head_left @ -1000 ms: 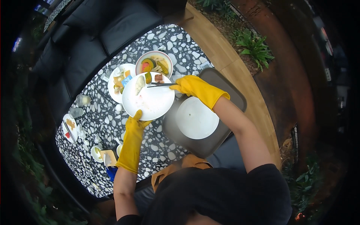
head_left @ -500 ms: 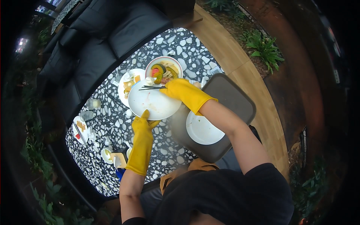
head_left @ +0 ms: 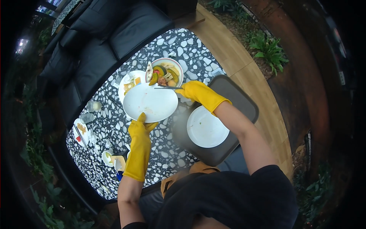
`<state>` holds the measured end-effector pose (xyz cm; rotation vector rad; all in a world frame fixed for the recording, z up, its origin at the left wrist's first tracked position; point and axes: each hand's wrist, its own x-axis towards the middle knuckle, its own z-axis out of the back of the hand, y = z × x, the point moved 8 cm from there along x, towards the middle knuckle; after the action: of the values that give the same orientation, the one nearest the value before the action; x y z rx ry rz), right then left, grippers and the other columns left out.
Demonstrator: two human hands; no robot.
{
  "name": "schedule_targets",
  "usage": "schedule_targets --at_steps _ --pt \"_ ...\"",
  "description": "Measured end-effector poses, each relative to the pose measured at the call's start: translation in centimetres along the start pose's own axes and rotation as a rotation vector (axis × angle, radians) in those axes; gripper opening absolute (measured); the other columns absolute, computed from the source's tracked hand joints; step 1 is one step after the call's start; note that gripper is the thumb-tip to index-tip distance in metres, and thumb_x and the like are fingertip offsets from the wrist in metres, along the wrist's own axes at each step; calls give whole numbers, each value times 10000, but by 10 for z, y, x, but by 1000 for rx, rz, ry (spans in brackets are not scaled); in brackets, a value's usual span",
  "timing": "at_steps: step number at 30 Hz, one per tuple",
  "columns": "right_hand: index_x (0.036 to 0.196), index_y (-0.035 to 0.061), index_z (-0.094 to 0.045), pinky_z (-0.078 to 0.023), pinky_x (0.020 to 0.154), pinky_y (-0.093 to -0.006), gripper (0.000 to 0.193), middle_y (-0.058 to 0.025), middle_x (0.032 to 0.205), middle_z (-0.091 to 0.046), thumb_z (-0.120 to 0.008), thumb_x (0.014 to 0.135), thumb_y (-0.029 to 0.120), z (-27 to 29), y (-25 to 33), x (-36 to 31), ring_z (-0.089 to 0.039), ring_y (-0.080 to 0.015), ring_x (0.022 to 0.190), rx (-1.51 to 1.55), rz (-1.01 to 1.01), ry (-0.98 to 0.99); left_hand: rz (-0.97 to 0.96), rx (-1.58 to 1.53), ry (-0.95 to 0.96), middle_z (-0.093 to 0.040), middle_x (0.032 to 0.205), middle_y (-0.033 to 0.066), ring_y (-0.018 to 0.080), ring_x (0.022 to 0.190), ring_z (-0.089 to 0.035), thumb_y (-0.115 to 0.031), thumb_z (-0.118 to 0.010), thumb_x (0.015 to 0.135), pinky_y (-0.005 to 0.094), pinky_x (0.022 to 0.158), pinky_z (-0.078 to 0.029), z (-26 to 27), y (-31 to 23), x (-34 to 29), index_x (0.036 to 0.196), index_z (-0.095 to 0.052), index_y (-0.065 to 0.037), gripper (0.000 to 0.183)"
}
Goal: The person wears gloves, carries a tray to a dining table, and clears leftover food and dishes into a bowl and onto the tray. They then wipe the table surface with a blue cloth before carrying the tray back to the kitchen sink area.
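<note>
Closest in is the person's black shirt (head_left: 225, 198), and just past it a dark brown tray (head_left: 242, 99) with a round white plate (head_left: 206, 128) sitting on it, a tiny scrap on the plate.

Left hand (head_left: 142, 128), in a yellow rubber glove, has a smeared white dish (head_left: 150, 103) pinched at the near rim, thumb on top. That dish is over the desk (head_left: 167, 147), left of the tray, its far edge overlapping a red-rimmed bowl (head_left: 180, 74) from this angle; can't tell if they touch. Right hand (head_left: 197, 92), same kind of glove, is closed narrow around dark chopsticks (head_left: 164, 87), which lie across the dish's far right side, tips pointing left. The bowl's packed with food scraps (head_left: 164, 74), green-rinded slices included.

Partly behind the dish there's a leftovers plate (head_left: 127, 84). Off to the left: a couple of clear glasses (head_left: 90, 110) and a small plate (head_left: 79, 133) with more chopsticks on it. Past the desk, a black sofa (head_left: 95, 57) and, over on the right, a green fern (head_left: 270, 51).
</note>
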<state>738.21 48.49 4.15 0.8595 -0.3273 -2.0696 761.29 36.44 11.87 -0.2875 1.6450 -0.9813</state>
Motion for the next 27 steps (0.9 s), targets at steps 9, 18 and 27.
schedule_targets --at_steps 9,18,27 --pt "1073 47 -722 -521 830 -429 669 -175 971 -721 -439 938 639 -1 -8 -19 -685 -337 910 49 -153 138 55 63 80 -610 1187 320 413 951 -700 -84 -561 946 455 723 -650 3 11 -35 1311 -415 156 461" --pt "1008 10 -687 -504 559 -336 515 -129 794 -700 -594 919 509 68 -33 -96 -655 -218 600 417 -209 -158 178 36 231 -616 1120 320 386 933 -695 -143 -684 893 390 679 -655 24 101 -61 1262 -451 166 535" --pt "1017 -20 -702 -415 458 -240 515 -73 677 -667 -656 915 484 0 -139 -235 -529 -122 475 857 -691 -451 466 217 279 -635 1108 245 342 888 -705 -67 -609 950 383 732 -648 -45 243 -61 1214 -510 117 336"
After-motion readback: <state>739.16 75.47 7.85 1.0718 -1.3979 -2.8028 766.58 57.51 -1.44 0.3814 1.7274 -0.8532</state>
